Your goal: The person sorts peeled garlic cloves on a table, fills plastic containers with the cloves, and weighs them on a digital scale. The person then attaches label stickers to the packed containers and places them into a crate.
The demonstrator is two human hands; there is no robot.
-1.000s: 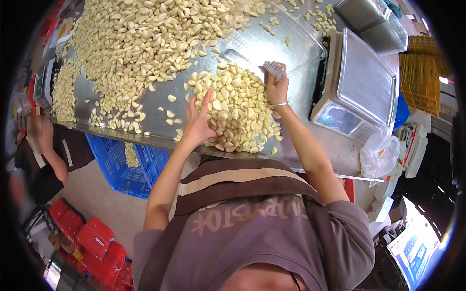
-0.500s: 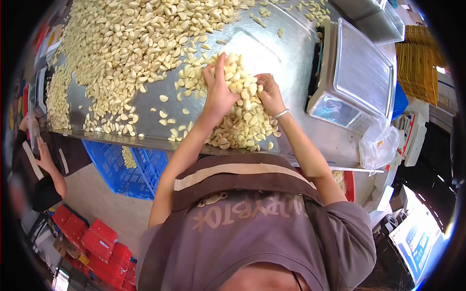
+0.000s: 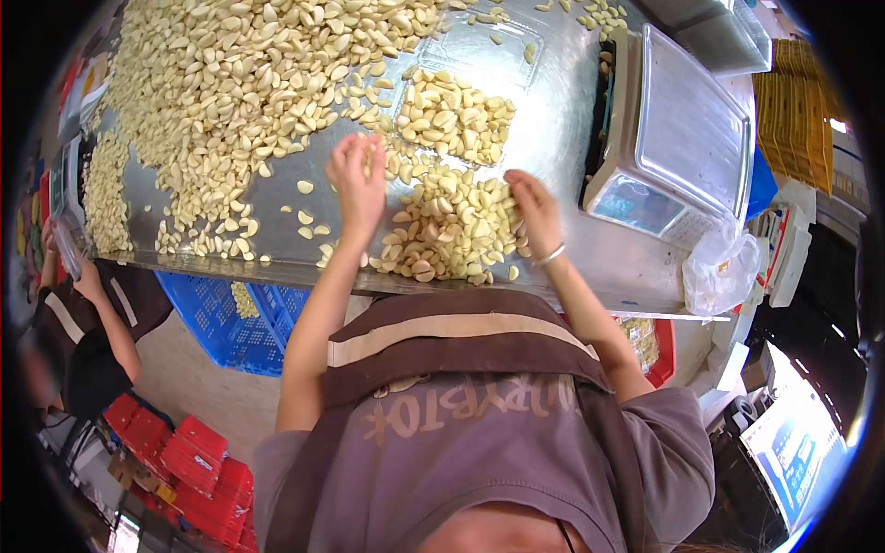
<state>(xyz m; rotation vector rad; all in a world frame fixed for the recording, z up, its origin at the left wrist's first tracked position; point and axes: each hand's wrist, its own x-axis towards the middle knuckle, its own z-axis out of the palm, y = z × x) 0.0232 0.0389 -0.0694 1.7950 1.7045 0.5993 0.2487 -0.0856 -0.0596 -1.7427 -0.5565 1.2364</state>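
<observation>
Peeled garlic cloves lie in a loose heap (image 3: pixel 447 226) on the metal table in front of me. Just beyond it, more cloves sit in a squared patch, inside what looks like a clear plastic box (image 3: pixel 456 120); its faint see-through lid shows on the far side. My left hand (image 3: pixel 358 184) is at the left of the cloves, fingers loosely bent and apart, with nothing visible in it. On the heap's right side is my right hand (image 3: pixel 536 217), fingers partly spread beside the cloves, holding nothing I can see.
A large mass of garlic cloves (image 3: pixel 230 101) covers the table's left and back. To the right stands a weighing scale (image 3: pixel 691 129), with a clear plastic bag (image 3: pixel 719 272) near its corner. Blue crates (image 3: pixel 221 323) are below the edge. Another person's arm (image 3: pixel 111 313) is at left.
Both hands have drawn apart and back from the cloves they were gathering, the left one leftward, the right one slightly nearer me. The squared patch of cloves beyond the heap now shows.
</observation>
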